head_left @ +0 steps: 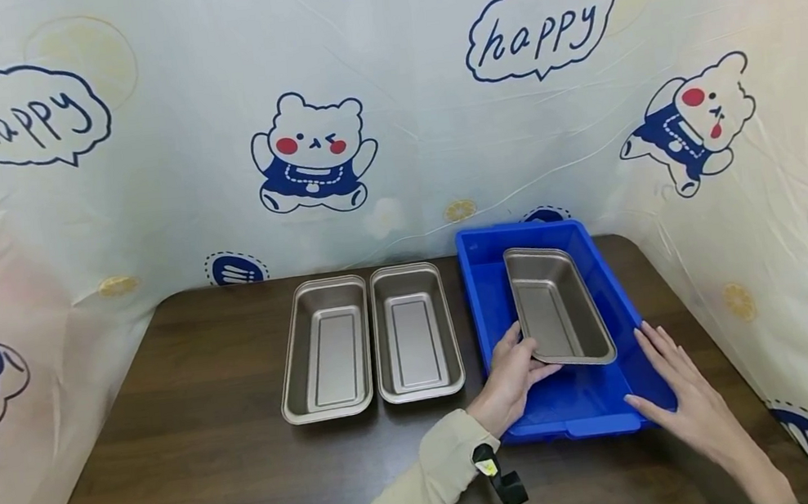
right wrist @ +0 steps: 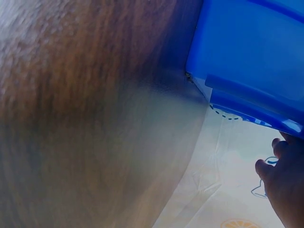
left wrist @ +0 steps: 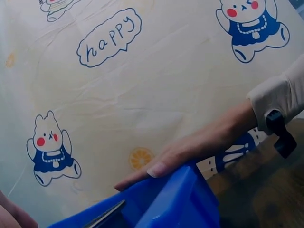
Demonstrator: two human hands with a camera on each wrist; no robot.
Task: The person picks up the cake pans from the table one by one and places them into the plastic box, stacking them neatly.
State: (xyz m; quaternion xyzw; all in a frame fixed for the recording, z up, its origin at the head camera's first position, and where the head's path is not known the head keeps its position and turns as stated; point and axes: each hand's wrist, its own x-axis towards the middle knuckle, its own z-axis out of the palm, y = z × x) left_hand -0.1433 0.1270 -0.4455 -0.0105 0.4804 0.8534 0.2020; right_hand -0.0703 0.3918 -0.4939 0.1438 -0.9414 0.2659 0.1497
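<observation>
Inside a blue plastic bin (head_left: 550, 413) at the right of the table lies or hovers a metal loaf pan (head_left: 549, 315); how far it is above the bin's floor I cannot tell. My left hand (head_left: 508, 381) pinches the pan's near left corner, thumb at the rim. In the left wrist view only a sliver of the pan (left wrist: 107, 216) shows. My right hand (head_left: 697, 402) rests on the bin's right rim with fingers extended, and the right wrist view catches part of that hand (right wrist: 289, 183) beside the bin (right wrist: 251, 52).
Two more loaf pans, a left one (head_left: 329, 350) and a right one (head_left: 415, 333), stand side by side left of the bin. Everything sits on a dark wooden table (head_left: 194, 438). A printed cloth (head_left: 420, 119) hangs behind it and at the sides.
</observation>
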